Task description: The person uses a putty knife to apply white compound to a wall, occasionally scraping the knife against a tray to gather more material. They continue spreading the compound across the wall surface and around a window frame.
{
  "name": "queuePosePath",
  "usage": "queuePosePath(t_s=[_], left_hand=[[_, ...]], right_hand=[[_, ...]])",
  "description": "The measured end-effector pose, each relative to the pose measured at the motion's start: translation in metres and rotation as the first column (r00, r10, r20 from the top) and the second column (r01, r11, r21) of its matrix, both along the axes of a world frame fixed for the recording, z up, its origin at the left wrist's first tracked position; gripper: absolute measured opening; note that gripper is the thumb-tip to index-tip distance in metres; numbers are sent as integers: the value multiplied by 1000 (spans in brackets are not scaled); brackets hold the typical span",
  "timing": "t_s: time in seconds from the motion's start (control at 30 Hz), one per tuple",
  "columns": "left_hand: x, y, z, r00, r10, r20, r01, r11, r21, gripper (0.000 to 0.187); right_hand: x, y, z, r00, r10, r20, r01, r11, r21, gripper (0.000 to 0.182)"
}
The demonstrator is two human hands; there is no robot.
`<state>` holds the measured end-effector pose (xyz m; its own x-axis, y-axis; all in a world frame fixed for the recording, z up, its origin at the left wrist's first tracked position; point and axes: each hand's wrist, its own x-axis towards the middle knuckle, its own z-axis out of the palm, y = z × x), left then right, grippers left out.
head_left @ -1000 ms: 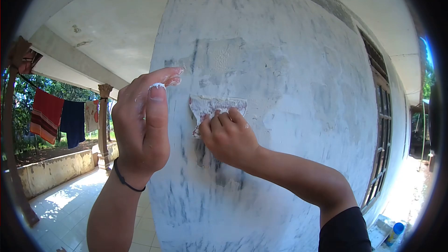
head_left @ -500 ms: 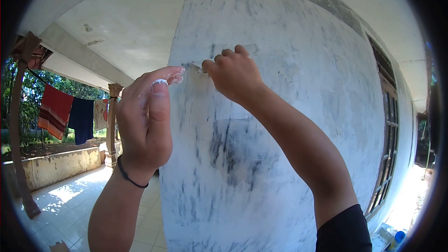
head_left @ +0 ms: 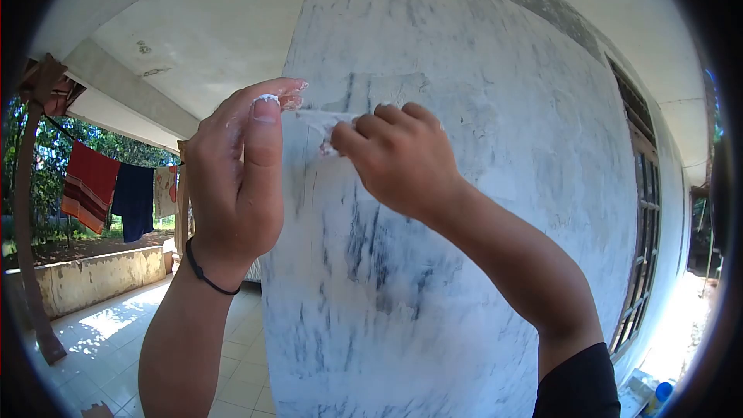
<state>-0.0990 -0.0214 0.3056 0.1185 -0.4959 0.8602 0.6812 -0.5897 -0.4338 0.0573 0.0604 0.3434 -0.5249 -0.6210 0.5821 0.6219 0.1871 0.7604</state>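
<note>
My left hand (head_left: 241,162) is raised at the left edge of the wall, cupped, with its thumb up and fingers stretched and bent to the right. White putty is smeared on its thumb tip and fingertips; the palm is mostly hidden. My right hand (head_left: 398,151) is closed around a thin, flat scraper (head_left: 316,119) coated with white putty. The scraper's pale edge reaches left toward the left fingertips; the rest is hidden in the fist. Behind both hands stands the white wall (head_left: 495,263), with dark streaks and patchy putty.
Clothes (head_left: 91,186) hang on a line at the left, beyond a wooden post (head_left: 32,217). A low wall (head_left: 101,282) borders the tiled floor (head_left: 101,348). At the right is a barred window (head_left: 642,232), with a blue container (head_left: 659,396) low down.
My right hand has come down slightly and back from the wall, bringing the scraper's edge toward the left fingertips. My left hand has risen a little.
</note>
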Motion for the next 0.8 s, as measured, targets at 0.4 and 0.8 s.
queuePosePath(t_s=[0.4, 0.8], left_hand=[[-14, 8, -15, 999, 38, -5, -38, 999, -28, 34], [-9, -17, -17, 993, -48, 106, 57, 995, -83, 38]], right_hand=[[-2, 50, -71, 931, -358, 75, 353, 933, 75, 14], [10, -49, -14, 984, 143, -108, -141, 249, -958, 28]])
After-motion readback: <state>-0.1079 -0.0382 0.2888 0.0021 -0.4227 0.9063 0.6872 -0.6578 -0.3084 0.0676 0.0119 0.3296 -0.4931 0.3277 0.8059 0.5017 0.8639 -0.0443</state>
